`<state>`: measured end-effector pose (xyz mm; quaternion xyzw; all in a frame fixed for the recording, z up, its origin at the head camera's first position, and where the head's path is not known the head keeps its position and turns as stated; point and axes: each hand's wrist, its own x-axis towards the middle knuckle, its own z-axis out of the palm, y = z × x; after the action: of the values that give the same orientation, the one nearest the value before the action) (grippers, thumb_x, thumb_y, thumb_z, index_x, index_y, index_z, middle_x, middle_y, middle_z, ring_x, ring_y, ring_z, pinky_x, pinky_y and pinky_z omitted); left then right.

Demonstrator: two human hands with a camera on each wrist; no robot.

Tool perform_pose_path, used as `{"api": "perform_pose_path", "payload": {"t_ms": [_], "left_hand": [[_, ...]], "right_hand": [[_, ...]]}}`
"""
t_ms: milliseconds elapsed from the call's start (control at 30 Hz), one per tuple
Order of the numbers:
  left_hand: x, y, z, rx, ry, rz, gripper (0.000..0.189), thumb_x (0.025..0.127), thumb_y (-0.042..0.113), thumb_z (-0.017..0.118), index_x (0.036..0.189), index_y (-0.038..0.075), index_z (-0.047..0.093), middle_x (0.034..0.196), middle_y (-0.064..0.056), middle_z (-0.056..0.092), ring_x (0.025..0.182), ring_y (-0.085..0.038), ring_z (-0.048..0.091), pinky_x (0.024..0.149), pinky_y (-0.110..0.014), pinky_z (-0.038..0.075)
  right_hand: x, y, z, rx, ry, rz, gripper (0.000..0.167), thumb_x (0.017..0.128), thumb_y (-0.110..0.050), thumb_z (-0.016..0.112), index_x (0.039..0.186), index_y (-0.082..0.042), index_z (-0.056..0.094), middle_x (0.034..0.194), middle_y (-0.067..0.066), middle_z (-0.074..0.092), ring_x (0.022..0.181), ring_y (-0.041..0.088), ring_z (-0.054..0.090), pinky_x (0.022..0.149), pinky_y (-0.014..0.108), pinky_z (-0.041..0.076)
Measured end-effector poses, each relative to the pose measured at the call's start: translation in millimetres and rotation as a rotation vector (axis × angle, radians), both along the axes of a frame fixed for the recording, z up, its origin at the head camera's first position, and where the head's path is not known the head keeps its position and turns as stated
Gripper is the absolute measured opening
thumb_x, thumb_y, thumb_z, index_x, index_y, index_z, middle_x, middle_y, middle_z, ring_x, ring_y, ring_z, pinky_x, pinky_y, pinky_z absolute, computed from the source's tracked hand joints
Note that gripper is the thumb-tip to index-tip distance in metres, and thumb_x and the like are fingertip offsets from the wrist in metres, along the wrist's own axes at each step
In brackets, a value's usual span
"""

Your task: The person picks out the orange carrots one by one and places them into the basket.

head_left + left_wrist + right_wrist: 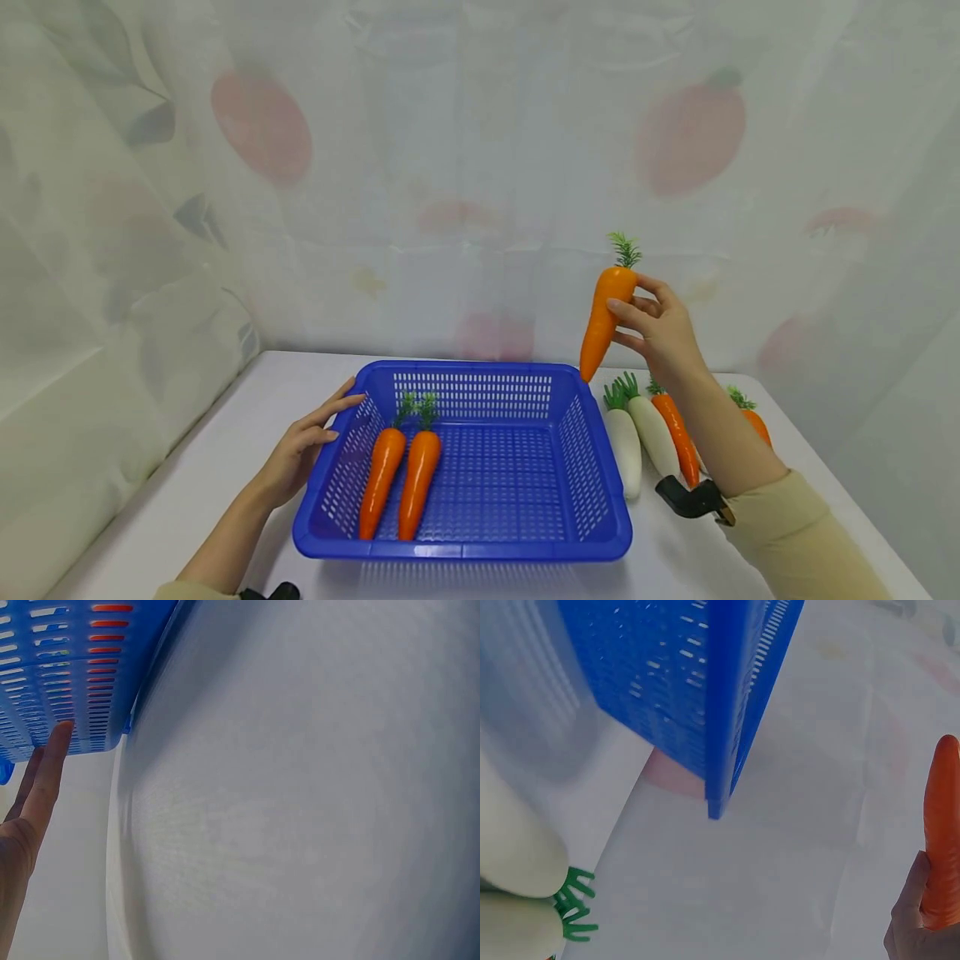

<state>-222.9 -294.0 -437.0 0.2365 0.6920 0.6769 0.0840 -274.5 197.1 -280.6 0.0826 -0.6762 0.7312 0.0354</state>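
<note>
**Smooth orange carrot with a feathery green top (606,312) held above table level near a blue plastic basket (461,552)**

Behind the scene hangs a pale fabric backdrop (555,100) printed with faded red fruit shapes; in front of it stands a white table (675,550). The basket, rectangular with slotted walls and a grid floor, rests on the table.

The right hand (660,329), extending from a beige sleeve (810,542), grasps the carrot between thumb and fingers around its upper part. The left hand (300,450) lies against the basket's left side, its fingers extended rather than clenched, their tips touching the rim and slotted wall.

The held carrot is broad at the shoulder and tapers to a blunt tip. It tilts, leaves uppermost, with the tip directed down and leftward; in the head view this tip appears at the basket's far right corner, whereas the right wrist view shows a gap between the two. Its skin is a lighter orange than that of two glossy red-orange carrots (420,483), which lie side by side along the basket's left part, leaves toward the far wall.

To the right of the basket lie two white radishes with green stalks (654,437), a slender red-orange carrot (677,433) beside them, and another orange carrot (757,427), partly hidden by the forearm.
</note>
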Motion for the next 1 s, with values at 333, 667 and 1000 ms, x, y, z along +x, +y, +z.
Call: {"api": "perform_pose_path", "payload": {"t_ms": [333,667,1000], "left_hand": [[-0.6,-0.4,-1.7,0.024,-0.015,-0.009,0.053,0.101,0.008,0.027,0.153,-0.002,0.026,0.170,0.002,-0.005,0.135,0.006,0.047,0.096,-0.027,0.055],[-2.9,-1.4,-2.1,-0.007,-0.008,0.016,0.053,0.101,0.009,0.026,0.153,0.001,0.027,0.170,0.010,0.001,0.133,0.005,0.049,0.094,-0.028,0.057],[-1.6,-0.8,-1.8,0.017,-0.010,-0.007,0.053,0.101,0.009,0.026,0.153,0.002,0.027,0.170,0.008,-0.002,0.133,0.004,0.050,0.095,-0.028,0.056]], "right_hand": [[-3.1,-32,4.3,-0.013,0.003,0.023,0.064,0.094,-0.021,0.064,0.149,-0.012,0.033,0.119,0.000,0.053,0.093,0.012,0.063,0.079,0.024,0.060],[-4.8,-58,3.2,-0.028,-0.003,0.052,0.059,0.096,-0.017,0.061,0.148,-0.012,0.033,0.125,0.002,0.052,0.096,0.015,0.063,0.080,0.027,0.061],[-5.1,-85,-2.6,-0.056,-0.012,0.107,0.055,0.096,-0.012,0.060,0.145,-0.010,0.036,0.128,0.010,0.053,0.097,0.015,0.066,0.080,0.030,0.062]]}}
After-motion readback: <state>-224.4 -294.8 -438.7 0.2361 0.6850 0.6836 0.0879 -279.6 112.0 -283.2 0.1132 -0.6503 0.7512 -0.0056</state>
